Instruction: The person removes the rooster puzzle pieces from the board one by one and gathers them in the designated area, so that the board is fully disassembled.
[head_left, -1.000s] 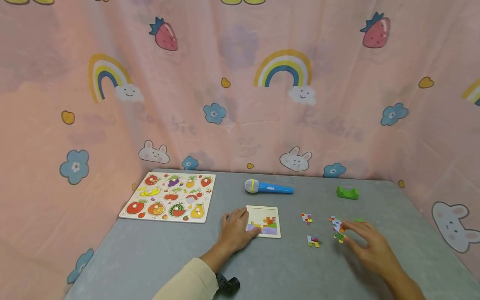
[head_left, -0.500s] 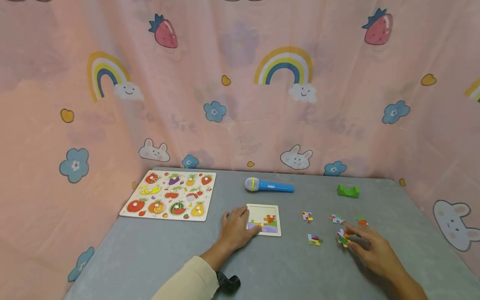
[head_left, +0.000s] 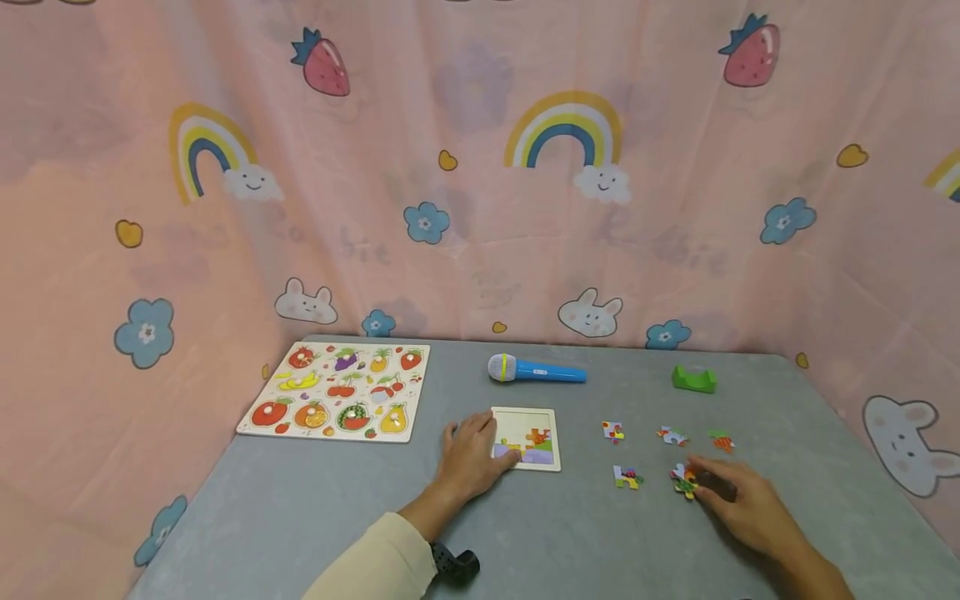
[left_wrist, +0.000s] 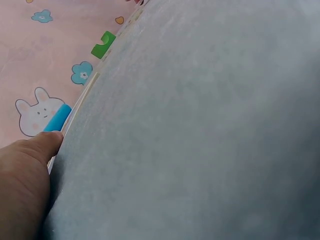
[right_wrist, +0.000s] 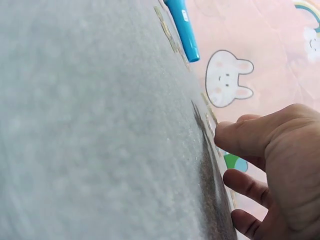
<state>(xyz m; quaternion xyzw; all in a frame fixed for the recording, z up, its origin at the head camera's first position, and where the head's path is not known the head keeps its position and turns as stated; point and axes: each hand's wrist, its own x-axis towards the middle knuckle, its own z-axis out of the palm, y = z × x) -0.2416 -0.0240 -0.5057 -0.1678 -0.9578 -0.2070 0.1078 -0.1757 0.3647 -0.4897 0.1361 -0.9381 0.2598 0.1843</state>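
Observation:
Along the left edge of a small square wooden jigsaw tray [head_left: 525, 415], partly filled with pieces, lies my left hand [head_left: 471, 457]. Its thumb [left_wrist: 47, 142] rests over the tray's near edge. To the right, my right hand [head_left: 750, 504] has thumb and forefinger at the right side of a colourful jigsaw piece [head_left: 683, 483], pinching it at the table surface. Other loose pieces lie about it: one with a red-and-yellow pattern [head_left: 613, 431], a white-and-orange one [head_left: 672, 436], a green-and-orange one [head_left: 722, 441] and a green-and-yellow one [head_left: 627, 477].
A blue toy microphone [head_left: 551, 372] lies behind the tray. Back right stands a green notched block [head_left: 693, 380]. A fruit peg puzzle board [head_left: 418, 392] occupies the left of the grey table [head_left: 337, 517]. A patterned pink curtain [head_left: 495, 267] hangs behind.
My right hand has drawn the colourful piece toward me, away from the white-and-orange piece, and turned it slightly. The green-and-orange piece has come into fuller view. My left hand stays on the tray.

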